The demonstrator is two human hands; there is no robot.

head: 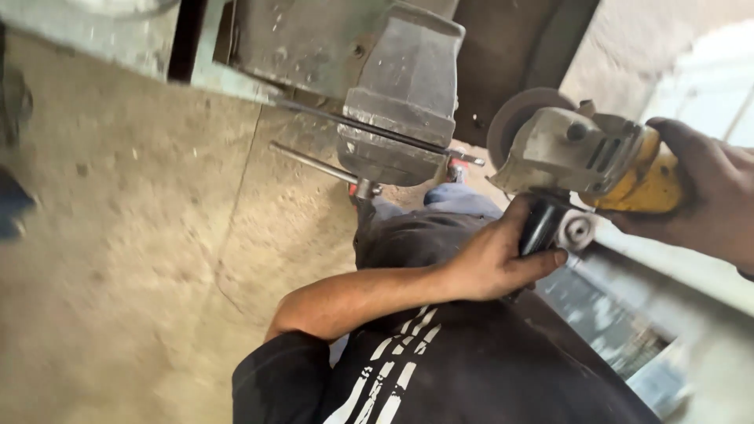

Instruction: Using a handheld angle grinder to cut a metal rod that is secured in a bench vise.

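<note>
Head view, tilted hard, and both hands are on an angle grinder (585,153). Left hand (495,263) at about five o'clock from frame centre, fingers curled tight round the black side handle (540,228), thumb laid across it. Right hand (707,192) over at three o'clock, wrapped closed about the yellow rear body of the tool. Grinding disc (514,118) sits near two o'clock, just beside the free end of a thin dark metal rod (377,129) that is clamped in a heavy grey bench vise (404,94) up at twelve. Disc and rod end look near but apart; no sparks showing, so by my read the cut or grind on that rod has not begun, and the rod looks whole. A second bar, the vise's handle (310,162), pokes out towards ten o'clock. Hard to make out: whether the disc is spinning, the rod's far end behind the green frame (228,74), and the blurred bench edge (675,290) at four o'clock.
</note>
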